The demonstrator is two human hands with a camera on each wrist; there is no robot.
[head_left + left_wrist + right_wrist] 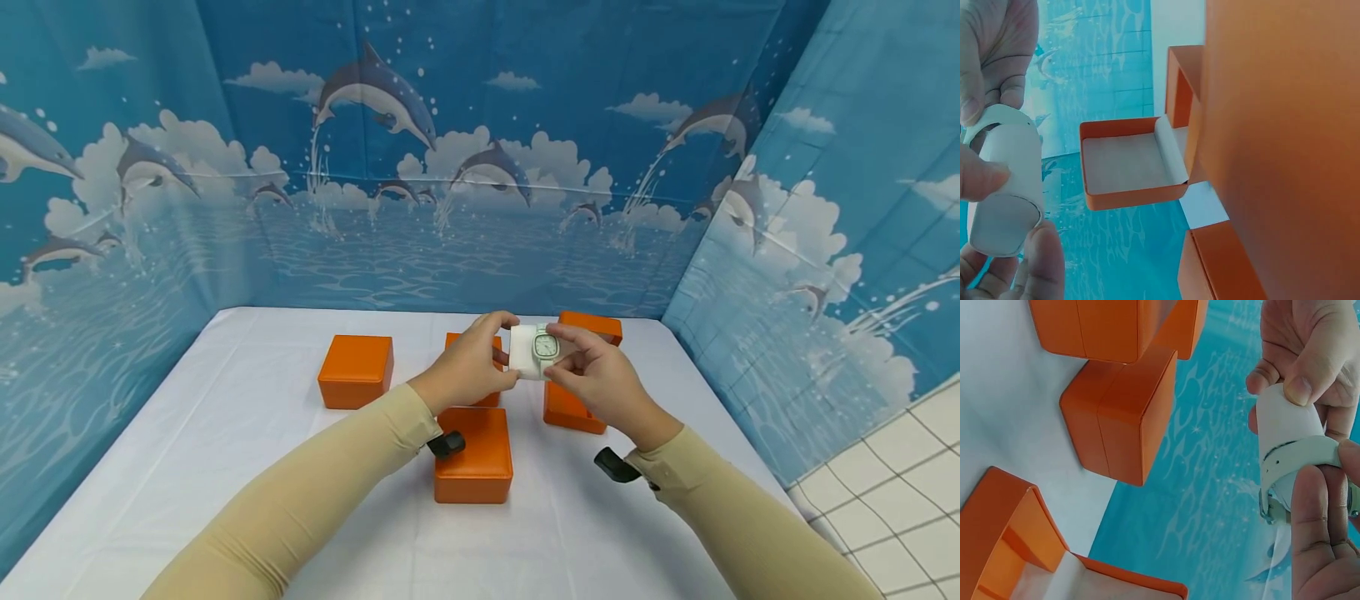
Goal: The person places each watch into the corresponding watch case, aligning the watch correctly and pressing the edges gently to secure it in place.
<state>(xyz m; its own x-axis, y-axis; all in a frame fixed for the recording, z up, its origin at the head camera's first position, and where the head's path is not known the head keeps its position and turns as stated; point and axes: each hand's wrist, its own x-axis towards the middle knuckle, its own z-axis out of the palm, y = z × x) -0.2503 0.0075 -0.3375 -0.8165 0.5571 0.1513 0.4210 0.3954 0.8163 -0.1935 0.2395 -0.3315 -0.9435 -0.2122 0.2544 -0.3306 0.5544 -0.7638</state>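
Observation:
A pale green wristwatch [546,346] with a squarish dial is wrapped round a white watch cushion [522,353], held up over the table. My left hand [472,360] grips the cushion by its end, with the thumb pressed on it, as the right wrist view shows. At the other side my right hand [603,379] pinches the watch strap [1300,455] between thumb and fingers. Below and behind the right hand stands an open orange box [570,410], its lid [1119,201] tipped back. The strap's fastening is partly covered by fingers.
Closed orange boxes stand on the white-covered table [285,475]: one on the left [356,372], one in front [472,457] beneath the left wrist, and one behind [489,400], partly hidden by the left hand. A dolphin-print curtain [465,242] surrounds the table's back and sides.

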